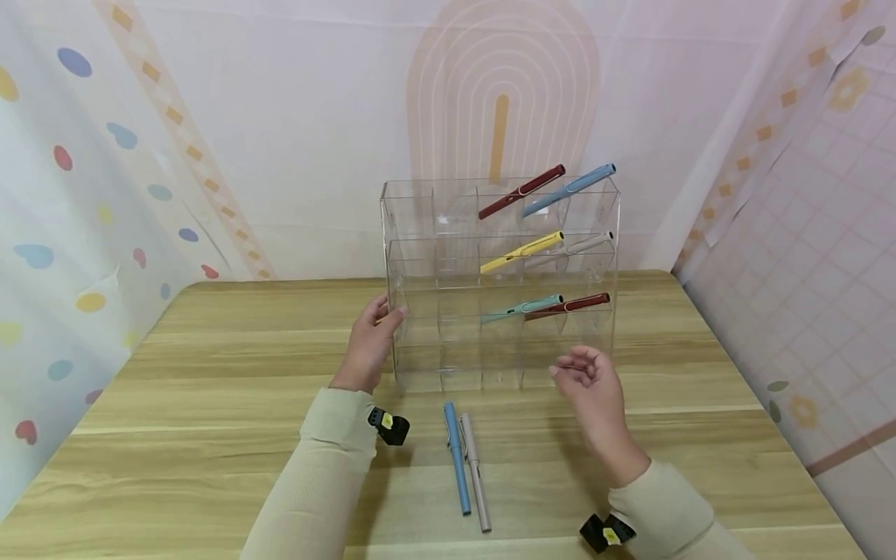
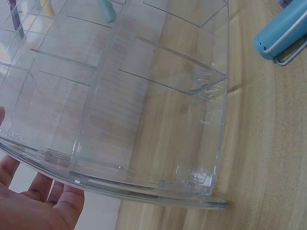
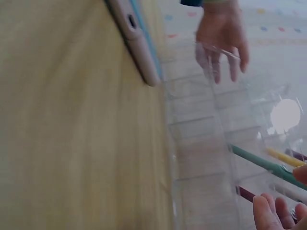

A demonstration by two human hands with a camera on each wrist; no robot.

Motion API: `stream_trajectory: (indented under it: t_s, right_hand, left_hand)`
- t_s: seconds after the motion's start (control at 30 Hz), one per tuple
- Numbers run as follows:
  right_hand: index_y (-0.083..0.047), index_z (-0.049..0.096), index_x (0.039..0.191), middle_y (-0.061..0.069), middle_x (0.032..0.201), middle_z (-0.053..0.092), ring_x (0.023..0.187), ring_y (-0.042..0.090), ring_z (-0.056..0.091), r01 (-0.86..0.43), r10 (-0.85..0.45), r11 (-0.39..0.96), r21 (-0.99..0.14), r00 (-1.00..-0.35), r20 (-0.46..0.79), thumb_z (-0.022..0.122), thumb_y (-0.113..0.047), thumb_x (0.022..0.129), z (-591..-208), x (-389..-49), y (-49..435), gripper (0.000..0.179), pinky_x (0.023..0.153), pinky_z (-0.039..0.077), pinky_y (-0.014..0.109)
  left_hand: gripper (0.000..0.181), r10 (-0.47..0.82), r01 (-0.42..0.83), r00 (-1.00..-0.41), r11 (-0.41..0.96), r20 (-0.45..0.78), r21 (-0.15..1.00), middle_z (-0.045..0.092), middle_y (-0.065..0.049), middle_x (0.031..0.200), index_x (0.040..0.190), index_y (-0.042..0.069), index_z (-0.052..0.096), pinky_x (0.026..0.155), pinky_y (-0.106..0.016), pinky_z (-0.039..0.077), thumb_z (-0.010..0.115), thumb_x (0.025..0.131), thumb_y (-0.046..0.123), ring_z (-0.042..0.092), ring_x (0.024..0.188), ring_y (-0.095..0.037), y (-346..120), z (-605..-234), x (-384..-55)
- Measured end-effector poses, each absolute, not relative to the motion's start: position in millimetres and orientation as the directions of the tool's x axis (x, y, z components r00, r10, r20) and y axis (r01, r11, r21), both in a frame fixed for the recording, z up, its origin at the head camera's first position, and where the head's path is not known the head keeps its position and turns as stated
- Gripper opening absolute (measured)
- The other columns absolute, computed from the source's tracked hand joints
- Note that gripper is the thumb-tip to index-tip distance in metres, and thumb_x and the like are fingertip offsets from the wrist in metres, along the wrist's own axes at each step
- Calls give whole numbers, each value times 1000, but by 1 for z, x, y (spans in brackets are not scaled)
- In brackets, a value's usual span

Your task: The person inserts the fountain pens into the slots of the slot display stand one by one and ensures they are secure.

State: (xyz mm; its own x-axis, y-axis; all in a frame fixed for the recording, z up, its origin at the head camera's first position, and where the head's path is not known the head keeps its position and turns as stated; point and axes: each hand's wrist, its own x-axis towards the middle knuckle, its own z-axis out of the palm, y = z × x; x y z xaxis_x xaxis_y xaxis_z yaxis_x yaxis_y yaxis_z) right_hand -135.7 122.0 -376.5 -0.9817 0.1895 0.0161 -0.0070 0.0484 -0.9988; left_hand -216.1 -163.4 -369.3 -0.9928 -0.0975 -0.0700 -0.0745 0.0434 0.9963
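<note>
A clear acrylic rack point(image 1: 458, 381) of open compartments stands upright on the table. My left hand point(image 1: 367, 346) holds its left side panel, thumb at the front and fingers outside. Near the lower right compartments, my right hand point(image 1: 591, 397) hovers with loosely bent fingers and nothing in them. Slanted in the rack's right columns are a dark red pen point(image 1: 521, 192) and blue pen point(image 1: 570, 190) on top, a yellow pen point(image 1: 521, 253) and pale grey pen point(image 1: 588, 243) below, then a teal pen point(image 1: 521, 309) and another dark red pen point(image 1: 568, 306).
In front of the rack, a blue pen point(image 1: 456, 459) and a pinkish-grey pen point(image 1: 476, 472) lie side by side on the wooden table point(image 1: 210, 435). Patterned cloth point(image 1: 301, 140) hangs behind the table and at both sides.
</note>
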Motion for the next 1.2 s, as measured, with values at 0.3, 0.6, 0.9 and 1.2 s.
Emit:
stream_trajectory:
  t_s: [0.3, 0.6, 0.9, 1.2]
  right_hand:
    - [5, 49, 123, 20, 112, 60, 91, 14, 59, 42, 16, 191, -981, -999, -40, 64, -1, 87, -390, -131, 107, 39, 75, 48, 21]
    - [7, 52, 123, 18, 107, 61, 94, 25, 62, 39, -150, 278, -960, -985, -83, 67, -1, 84, -394, -127, 92, 42, 77, 52, 35]
    - [4, 53, 126, 14, 105, 60, 89, 21, 58, 39, -264, 377, -925, -953, -148, 71, -5, 80, -401, -132, 80, 50, 68, 51, 32]
    - [1, 55, 128, 10, 101, 61, 90, 22, 57, 8, -342, 500, -866, -917, -206, 76, -8, 79, -401, -135, 71, 54, 67, 48, 33]
  left_hand:
    - [46, -99, -74, -993, 66, -68, 995, 40, -15, 141, 145, 13, 40, 106, -50, 34, 50, 101, 23, 40, 127, -31, -164, -370, -216]
    - [47, -97, -80, -993, 56, -75, 995, 40, -16, 141, 145, 13, 40, 107, -50, 33, 49, 101, 22, 40, 127, -32, -164, -368, -216]
    - [48, -92, -93, -992, 45, -89, 995, 38, -16, 142, 146, 13, 38, 106, -49, 32, 49, 101, 23, 39, 127, -31, -163, -366, -215]
    - [48, -100, -85, -992, 61, -79, 995, 40, -16, 141, 146, 12, 39, 107, -50, 33, 49, 101, 23, 39, 128, -31, -163, -369, -215]
